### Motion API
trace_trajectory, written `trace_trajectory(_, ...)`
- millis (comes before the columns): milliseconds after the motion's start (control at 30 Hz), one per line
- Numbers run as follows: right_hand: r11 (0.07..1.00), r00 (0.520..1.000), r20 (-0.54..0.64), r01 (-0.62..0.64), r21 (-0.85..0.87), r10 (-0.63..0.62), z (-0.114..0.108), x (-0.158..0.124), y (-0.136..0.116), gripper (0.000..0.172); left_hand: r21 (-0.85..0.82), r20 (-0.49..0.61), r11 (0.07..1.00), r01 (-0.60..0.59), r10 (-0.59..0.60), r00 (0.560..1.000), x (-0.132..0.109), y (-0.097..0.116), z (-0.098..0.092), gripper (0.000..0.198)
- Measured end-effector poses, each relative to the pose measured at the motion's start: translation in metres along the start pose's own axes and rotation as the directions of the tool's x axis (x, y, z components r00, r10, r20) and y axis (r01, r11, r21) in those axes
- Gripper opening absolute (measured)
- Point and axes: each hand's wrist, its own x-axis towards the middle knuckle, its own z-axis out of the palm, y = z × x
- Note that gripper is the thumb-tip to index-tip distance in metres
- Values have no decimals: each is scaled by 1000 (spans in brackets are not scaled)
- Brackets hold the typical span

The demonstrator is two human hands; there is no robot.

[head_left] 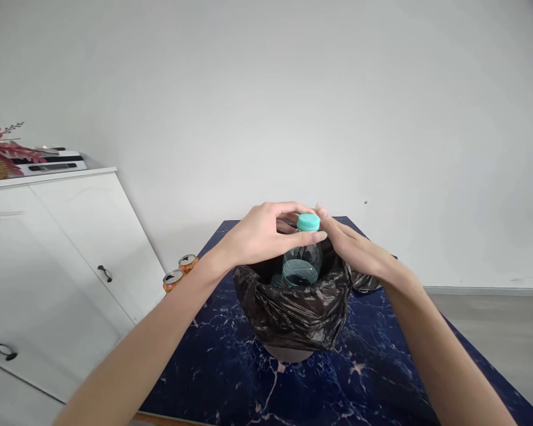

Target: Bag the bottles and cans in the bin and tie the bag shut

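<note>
A clear bottle [301, 267] with a turquoise cap [308, 222] stands upright in the mouth of a bin lined with a black plastic bag [293, 310]. From the left, my left hand [266, 234] curls around the bottle's neck, its thumb in front and its fingers behind. My right hand [344, 239] lies against the cap's right side, fingers close together and pointing up and inward. The bin's grey base shows below the bag.
Two orange cans [188, 262] stand at the left edge of the blue marbled table [320, 384]. More black plastic [365, 282] lies right of the bin. A white cabinet [62, 254] stands left; a wall rises behind.
</note>
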Motion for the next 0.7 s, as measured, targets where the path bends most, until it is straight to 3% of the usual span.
trace_trajectory(167, 991, 993, -25, -111, 72, 113, -4, 3, 5, 85, 157, 76, 987, 14, -26, 997, 12, -16, 10, 46)
trace_trajectory(400, 993, 993, -28, -115, 25, 115, -6, 1, 8, 84, 451, 228, 892, 2, -117, 967, 25, -25, 30, 34)
trace_trajectory(500, 994, 994, -21, -109, 3, 109, -7, 1, 7, 82, 448, 258, 894, -13, -115, 959, 26, -26, 31, 37)
trace_trajectory(600, 994, 994, -20, -112, -18, 111, -9, 1, 6, 83, 408, 206, 912, -29, -61, 977, 19, -24, 23, 35)
trace_trajectory(700, 992, 993, -12, -117, -43, 116, -8, 0, 4, 84, 365, 67, 931, 4, -30, 997, 3, -19, 14, 30)
